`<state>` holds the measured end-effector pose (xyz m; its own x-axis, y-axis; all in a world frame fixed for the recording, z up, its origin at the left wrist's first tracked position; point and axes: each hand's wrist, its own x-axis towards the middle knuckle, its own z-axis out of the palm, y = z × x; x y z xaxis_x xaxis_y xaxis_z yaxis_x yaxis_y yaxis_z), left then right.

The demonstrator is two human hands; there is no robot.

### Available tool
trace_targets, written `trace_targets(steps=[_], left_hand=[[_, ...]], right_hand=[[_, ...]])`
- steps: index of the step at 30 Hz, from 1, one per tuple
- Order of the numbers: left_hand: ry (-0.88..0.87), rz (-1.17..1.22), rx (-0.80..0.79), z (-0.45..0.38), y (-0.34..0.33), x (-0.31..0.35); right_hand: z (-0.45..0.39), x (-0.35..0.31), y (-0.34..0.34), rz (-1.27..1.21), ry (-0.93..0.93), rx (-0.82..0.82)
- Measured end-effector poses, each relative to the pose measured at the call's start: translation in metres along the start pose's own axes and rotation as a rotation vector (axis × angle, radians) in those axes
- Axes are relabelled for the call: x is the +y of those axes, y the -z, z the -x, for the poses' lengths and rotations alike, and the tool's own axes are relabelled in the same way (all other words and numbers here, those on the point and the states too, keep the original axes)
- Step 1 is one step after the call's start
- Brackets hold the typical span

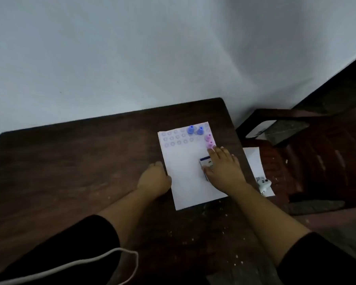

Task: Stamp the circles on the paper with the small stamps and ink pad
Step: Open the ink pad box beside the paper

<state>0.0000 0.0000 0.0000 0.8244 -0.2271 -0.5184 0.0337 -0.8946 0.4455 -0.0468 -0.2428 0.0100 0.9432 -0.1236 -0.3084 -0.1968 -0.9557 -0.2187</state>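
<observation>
A dark wooden table (70,171) with a rounded corner and a streaked, grainy top is filling the lower half of the frame, pale crumbs speckling it near the bottom right. A white rectangular sheet of paper (185,182) is lying flat right of centre, tilted a little, with three rows of faint printed rings (174,138) running across its upper end.

Four small plastic stamps are standing upright at the sheet's upper right corner – two blue stamps (195,130) side by side, and two pink stamps (209,141) just below them, each a round stepped base with a narrow knob on top.

The left hand (154,179) is resting on the table at the paper's left edge, its fingers curled under in a loose fist and touching that edge; whether they are pinching the sheet cannot be told.

The right hand (224,167) is lying over the small boxy ink pad (205,162), which is sitting on the paper's right-hand part. Its fingers are spread and fairly straight, the thumb against the pad's near side, the fingertips reaching to just beside the lower pink stamp.

At the right of the frame a dark brown chair (317,153) is carrying a second white sheet (254,161) and a small white-and-grey object (263,184) – too blurred to identify. A pale cable (90,262) is looping over the black sleeve (49,254) at the lower left.
</observation>
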Motion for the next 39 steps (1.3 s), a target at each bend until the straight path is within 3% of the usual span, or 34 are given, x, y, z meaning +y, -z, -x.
trace_targets(steps=[4,15,20,33,39], left_hand=[[0.140,0.028,0.120,-0.009,-0.007,0.007],[0.331,0.216,0.056,-0.019,-0.011,0.037],[0.452,0.438,0.055,-0.023,-0.015,0.043],[0.514,0.905,0.093,-0.019,-0.016,0.039],[0.575,1.100,0.034,-0.011,-0.020,0.036]], right_hand=[[-0.009,0.012,-0.010,0.011,-0.034,-0.069],[-0.015,0.024,-0.021,-0.021,-0.036,-0.109],[-0.016,0.024,-0.022,-0.038,-0.033,-0.108],[-0.015,0.025,-0.022,-0.023,-0.011,-0.096],[-0.015,0.026,-0.022,-0.011,-0.010,-0.107]])
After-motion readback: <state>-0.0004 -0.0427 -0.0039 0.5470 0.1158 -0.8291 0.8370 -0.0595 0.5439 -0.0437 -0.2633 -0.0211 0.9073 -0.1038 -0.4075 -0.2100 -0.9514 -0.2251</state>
